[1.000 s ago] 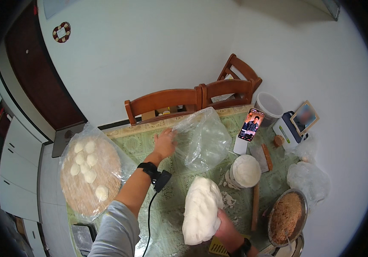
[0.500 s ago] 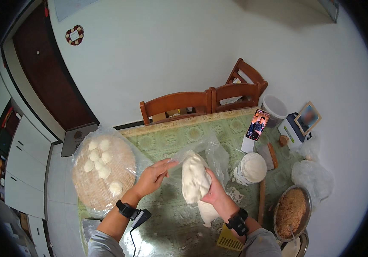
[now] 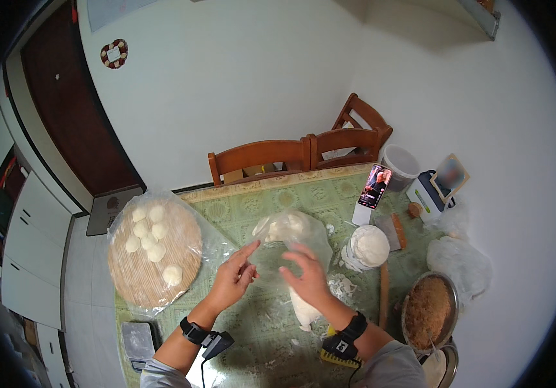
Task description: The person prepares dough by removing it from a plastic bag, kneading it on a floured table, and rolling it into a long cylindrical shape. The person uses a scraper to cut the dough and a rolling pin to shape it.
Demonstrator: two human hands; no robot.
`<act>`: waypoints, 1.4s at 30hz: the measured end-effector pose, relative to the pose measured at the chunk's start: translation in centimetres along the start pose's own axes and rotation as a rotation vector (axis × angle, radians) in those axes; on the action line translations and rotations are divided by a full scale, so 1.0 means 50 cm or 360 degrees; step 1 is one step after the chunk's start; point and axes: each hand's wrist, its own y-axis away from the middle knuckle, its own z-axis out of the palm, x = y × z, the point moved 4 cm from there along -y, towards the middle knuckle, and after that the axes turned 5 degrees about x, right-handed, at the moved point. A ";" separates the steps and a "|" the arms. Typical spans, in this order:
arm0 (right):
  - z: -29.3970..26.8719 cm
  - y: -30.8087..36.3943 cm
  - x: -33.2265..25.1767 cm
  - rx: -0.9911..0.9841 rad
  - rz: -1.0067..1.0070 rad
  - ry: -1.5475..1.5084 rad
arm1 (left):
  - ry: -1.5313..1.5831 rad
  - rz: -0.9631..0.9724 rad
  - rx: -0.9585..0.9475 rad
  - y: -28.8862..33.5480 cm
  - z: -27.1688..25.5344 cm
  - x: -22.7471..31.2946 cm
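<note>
A lump of white dough (image 3: 287, 226) lies inside a clear plastic bag (image 3: 313, 236) on the table in front of me. My left hand (image 3: 231, 279) is at the bag's near left edge, index finger stretched out and thumb apart, with no object visible in it. Over the bag's near right side, my right hand (image 3: 306, 278) is open, fingers spread and slightly bent. A second piece of dough (image 3: 304, 312) rests on the table below my right hand, partly hidden by it. Both wrists wear black straps with small devices.
Several dough balls (image 3: 155, 252) sit under plastic on a round wooden board (image 3: 122, 278) at left. A scale (image 3: 137, 339) lies nearer. To the right are a flour tub (image 3: 368, 247), a rolling pin (image 3: 384, 294), a bowl of filling (image 3: 430, 310) and a propped phone (image 3: 374, 186).
My right hand has let go of the big dough lump, which now lies farther back inside the plastic bag. Both hands are nearer each other, and the view has shifted slightly.
</note>
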 end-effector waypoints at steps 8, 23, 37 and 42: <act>-0.053 -0.007 0.076 -0.0219 0.0389 0.0842 | -0.0140 0.0218 0.0119 -0.026 0.008 0.048; -0.183 -0.093 -0.152 0.0550 -0.0683 -0.0152 | -0.0307 0.0147 0.0319 -0.131 0.103 0.105; -0.016 -0.110 0.026 0.0126 -0.0321 -0.0955 | -0.1052 0.1389 -0.0466 -0.095 0.136 0.227; -0.025 -0.087 -0.015 -0.0337 -0.0406 -0.0009 | -0.0638 0.0714 -0.0049 -0.142 0.121 0.209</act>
